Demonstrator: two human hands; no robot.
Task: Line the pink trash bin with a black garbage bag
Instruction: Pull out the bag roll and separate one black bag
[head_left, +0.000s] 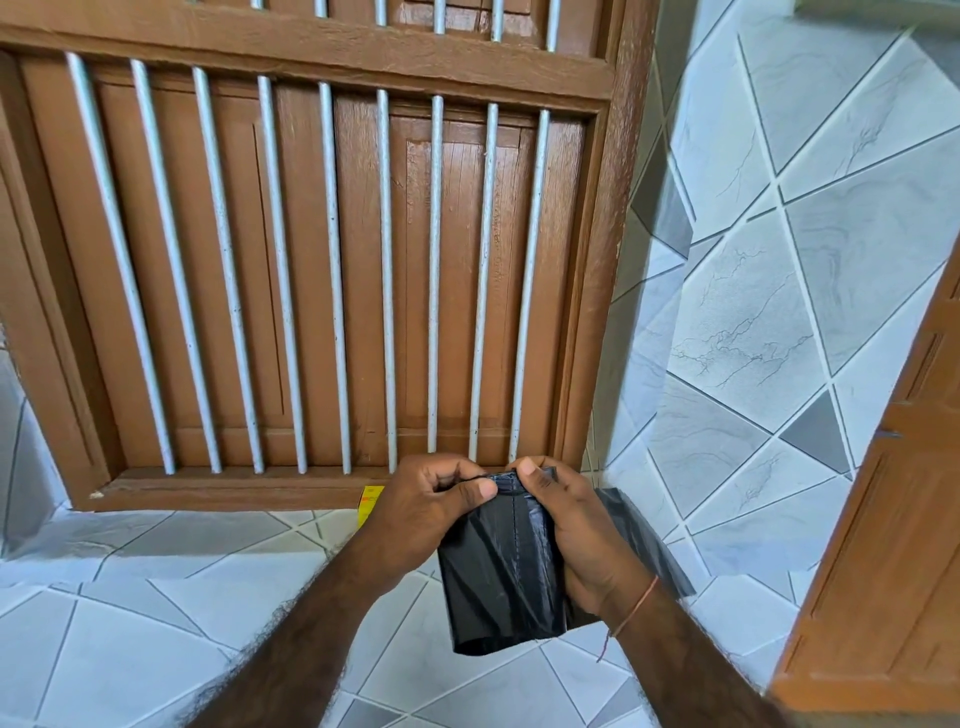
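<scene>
A folded black garbage bag hangs between both hands at lower centre of the head view. My left hand pinches its top edge from the left with thumb and fingers. My right hand grips the top edge and the bag's right side, with a thin red thread around the wrist. The bag's lower end hangs loose and part of it trails behind my right hand. No pink trash bin is in view.
A brown wooden window with grey metal bars fills the wall ahead. Grey and white tiles cover the wall and ledge. A small yellow item lies on the sill behind my left hand. A brown wooden door stands at the right.
</scene>
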